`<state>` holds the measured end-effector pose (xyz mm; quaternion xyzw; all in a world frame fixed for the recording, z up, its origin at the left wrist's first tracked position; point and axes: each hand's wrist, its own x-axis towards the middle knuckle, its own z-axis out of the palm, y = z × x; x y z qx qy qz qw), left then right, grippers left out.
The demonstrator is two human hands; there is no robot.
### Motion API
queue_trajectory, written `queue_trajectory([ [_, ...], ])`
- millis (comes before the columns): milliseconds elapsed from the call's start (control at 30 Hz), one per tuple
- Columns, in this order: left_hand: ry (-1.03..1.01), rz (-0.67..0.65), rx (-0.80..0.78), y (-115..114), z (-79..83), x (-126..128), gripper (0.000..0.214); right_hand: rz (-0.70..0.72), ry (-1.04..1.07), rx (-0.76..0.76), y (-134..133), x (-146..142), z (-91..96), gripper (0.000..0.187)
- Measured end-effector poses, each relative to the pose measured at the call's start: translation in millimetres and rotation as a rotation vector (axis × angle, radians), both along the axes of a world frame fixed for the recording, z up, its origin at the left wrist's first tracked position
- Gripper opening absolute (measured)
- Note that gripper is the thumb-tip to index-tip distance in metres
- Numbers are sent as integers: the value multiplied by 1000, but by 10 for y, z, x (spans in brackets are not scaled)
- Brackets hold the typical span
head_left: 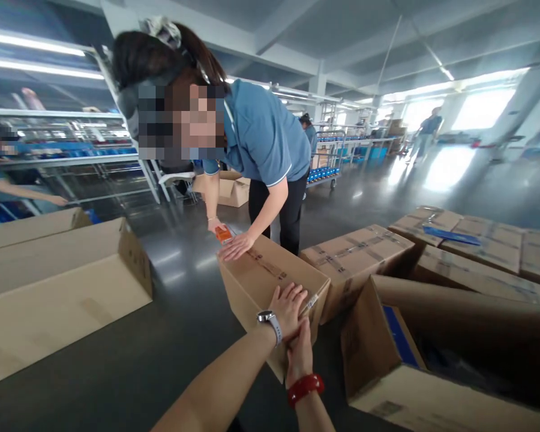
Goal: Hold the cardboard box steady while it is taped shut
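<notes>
- The left hand [290,309] lies on top of a closed cardboard box [274,264], near its close end, palm down, with its fingers a little spread.
- The right hand [299,357] is just below, against the close end of the same box. Its fingertips are partly hidden, so I cannot tell whether they are spread or pressed together.
- A grey-strapped watch [270,324] circles the left wrist; a red bracelet [306,389] circles the right.
- The box stands on the dark, shiny floor [189,336], directly in front of the wearer.
- At its far end, a co-worker [270,135] in a blue shirt and dark trousers bends over it. One of that person's hands rests flat on the top; the other holds an orange tool [224,233] at the edge.
- Just right of the box is a taped box [360,249], with more taped boxes [490,246] beyond; a flat blue piece [452,235] lies on them.
- Lower right, an open box [436,393] has a blue panel [401,336] inside.
- On the left is a long open carton [63,312].
- Farther back are workbenches [67,160], a cart [324,174] carrying blue items, and a few other people.
</notes>
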<state>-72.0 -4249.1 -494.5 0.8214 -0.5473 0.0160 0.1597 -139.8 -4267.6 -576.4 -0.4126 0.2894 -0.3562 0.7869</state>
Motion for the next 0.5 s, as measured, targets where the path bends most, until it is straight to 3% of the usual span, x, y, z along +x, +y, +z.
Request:
queue_trajectory([
  [200, 35, -1, -48, 34, 2, 11, 65, 25, -2, 195, 16, -29, 39, 80],
  [500, 39, -11, -60, 50, -14, 29, 65, 29, 48, 195, 88, -60, 198, 69],
])
